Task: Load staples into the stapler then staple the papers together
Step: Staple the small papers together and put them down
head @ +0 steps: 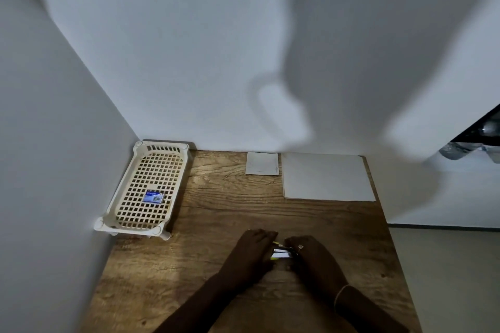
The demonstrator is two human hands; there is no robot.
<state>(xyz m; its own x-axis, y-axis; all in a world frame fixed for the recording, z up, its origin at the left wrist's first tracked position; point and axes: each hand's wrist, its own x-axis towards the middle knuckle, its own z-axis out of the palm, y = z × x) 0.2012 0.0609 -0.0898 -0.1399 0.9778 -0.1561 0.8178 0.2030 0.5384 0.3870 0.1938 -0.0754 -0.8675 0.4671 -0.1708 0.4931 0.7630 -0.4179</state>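
Near the front of the wooden table (216, 211), the left hand (254, 250) and the right hand (309, 255) are gripping opposite ends of the stapler (281, 253), fingers curled over it, hands close together. The staple box (153, 196) is lying in the cream lattice tray (140, 149) against the left wall. The paper stack (327, 177) and a smaller sheet (262, 163) are resting at the far edge, well apart from both hands.
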